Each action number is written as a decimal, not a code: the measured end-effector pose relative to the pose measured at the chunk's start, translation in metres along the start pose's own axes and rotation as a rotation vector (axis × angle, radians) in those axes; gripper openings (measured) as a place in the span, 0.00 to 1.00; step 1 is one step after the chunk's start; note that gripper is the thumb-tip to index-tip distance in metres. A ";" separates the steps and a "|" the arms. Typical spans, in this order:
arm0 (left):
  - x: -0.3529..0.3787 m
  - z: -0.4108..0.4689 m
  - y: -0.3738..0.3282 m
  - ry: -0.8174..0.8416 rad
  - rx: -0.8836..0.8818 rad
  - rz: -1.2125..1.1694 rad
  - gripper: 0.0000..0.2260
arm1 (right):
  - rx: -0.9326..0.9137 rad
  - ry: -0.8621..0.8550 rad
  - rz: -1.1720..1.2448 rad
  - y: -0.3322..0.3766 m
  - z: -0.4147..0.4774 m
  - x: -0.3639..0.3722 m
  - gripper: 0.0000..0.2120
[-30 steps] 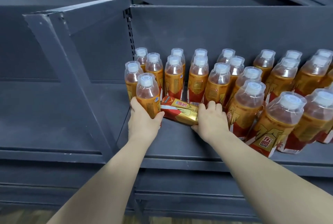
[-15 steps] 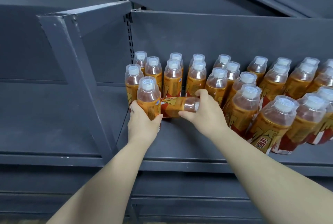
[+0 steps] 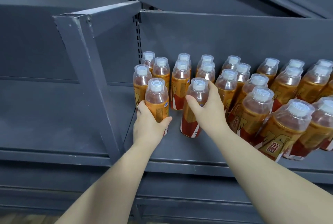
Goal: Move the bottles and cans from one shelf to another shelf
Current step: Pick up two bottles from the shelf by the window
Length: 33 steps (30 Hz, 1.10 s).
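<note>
I am placing bottles: my left hand (image 3: 149, 126) clamps the left bottle (image 3: 156, 97), my right hand (image 3: 207, 110) the right bottle (image 3: 197, 90), both standing on the shelf (image 3: 180, 153). Next I should let go gently.

Shop, grey metal shelving (image 3: 180, 153), rows of identical drink bottles (image 3: 255, 108)

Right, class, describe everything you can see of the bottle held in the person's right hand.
The bottle is clear plastic and holds an amber drink. It has a white cap under a clear domed cover and a gold and red label round its body. It is roughly upright at the front of the dark shelf, base on or just above it. The right hand grips its upper part, thumb across the front. A gap separates it from the second bottle, held by the left hand.
</note>
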<state>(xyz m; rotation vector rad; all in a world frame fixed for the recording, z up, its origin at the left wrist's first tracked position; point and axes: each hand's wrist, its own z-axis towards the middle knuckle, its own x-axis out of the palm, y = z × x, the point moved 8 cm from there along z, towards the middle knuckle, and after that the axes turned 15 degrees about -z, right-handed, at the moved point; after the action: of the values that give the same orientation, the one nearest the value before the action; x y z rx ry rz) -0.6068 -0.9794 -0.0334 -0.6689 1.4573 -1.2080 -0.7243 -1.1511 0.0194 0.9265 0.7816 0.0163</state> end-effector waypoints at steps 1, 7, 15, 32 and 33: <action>0.000 0.000 0.000 0.000 0.000 0.000 0.42 | 0.008 0.011 0.016 -0.004 -0.003 0.003 0.37; 0.003 0.000 0.002 -0.006 -0.008 -0.045 0.39 | 0.044 0.084 0.033 -0.027 -0.018 0.021 0.44; 0.002 -0.002 0.001 0.006 0.004 -0.070 0.36 | 0.115 0.084 -0.067 -0.047 -0.028 0.037 0.41; 0.001 -0.034 -0.021 0.077 0.094 -0.060 0.35 | 0.144 0.107 -0.062 -0.037 -0.053 0.011 0.39; 0.000 -0.038 -0.023 0.082 0.104 -0.057 0.36 | 0.148 0.106 -0.065 -0.036 -0.056 0.009 0.38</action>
<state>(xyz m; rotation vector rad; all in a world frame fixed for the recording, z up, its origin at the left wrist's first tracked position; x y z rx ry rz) -0.6467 -0.9743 -0.0159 -0.5991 1.4403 -1.3594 -0.7632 -1.1305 -0.0316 1.0462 0.9202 -0.0497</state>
